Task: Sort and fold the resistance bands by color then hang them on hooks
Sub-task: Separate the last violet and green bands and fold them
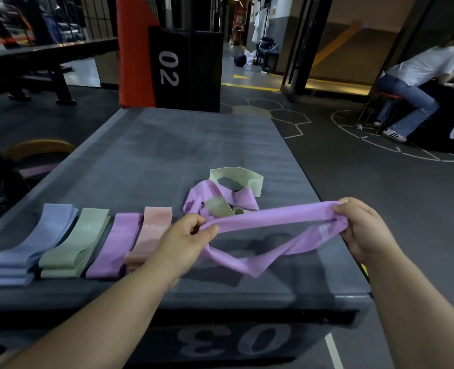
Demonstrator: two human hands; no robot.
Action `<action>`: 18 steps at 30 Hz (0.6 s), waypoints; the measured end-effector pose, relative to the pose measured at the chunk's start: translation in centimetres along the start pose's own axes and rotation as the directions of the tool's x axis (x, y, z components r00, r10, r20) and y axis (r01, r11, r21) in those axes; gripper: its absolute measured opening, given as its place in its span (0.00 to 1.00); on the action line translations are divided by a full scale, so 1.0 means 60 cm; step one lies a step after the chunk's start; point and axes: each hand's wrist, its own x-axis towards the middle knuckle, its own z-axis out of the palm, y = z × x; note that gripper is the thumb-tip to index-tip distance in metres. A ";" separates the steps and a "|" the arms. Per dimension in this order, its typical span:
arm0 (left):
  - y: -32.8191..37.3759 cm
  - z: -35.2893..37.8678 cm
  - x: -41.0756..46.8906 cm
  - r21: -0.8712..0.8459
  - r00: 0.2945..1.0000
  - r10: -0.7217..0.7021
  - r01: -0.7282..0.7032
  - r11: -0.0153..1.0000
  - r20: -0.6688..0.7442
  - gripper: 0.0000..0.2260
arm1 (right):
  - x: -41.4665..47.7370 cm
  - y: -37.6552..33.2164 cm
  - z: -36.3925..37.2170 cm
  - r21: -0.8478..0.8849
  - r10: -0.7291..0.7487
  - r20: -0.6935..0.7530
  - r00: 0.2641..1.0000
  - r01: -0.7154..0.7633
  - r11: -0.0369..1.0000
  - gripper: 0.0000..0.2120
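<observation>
A purple resistance band (268,221) is stretched between my hands above the dark padded box (167,155). My left hand (185,237) pinches its left end and my right hand (359,225) grips its right end; the lower loop sags down onto the box. Folded bands lie in a row at the left: blue (31,249), green (74,243), purple (114,246) and pink (151,235). Behind the held band sits a loose tangle of purple (209,195) and pale green (236,177) bands.
A black box marked 02 (185,67) and an orange pillar (135,49) stand beyond the far edge. A person in a white top (417,83) sits at the far right. Dark gym floor surrounds the box. No hooks are in view.
</observation>
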 end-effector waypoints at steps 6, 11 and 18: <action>-0.011 0.009 0.000 -0.069 0.992 -0.072 0.079 0.994 0.101 0.06 | 0.001 0.016 -0.007 -0.290 0.072 -0.039 0.997 -0.080 0.954 0.08; -0.018 0.017 -0.005 -0.030 0.983 -0.137 0.141 0.990 0.125 0.05 | 0.002 0.034 -0.004 -0.690 0.090 -0.158 0.983 -0.175 0.703 0.17; -0.030 0.015 -0.007 0.134 0.991 -0.114 0.104 0.986 0.069 0.07 | 0.000 0.034 0.004 -0.858 0.211 -0.150 0.966 -0.234 0.458 0.22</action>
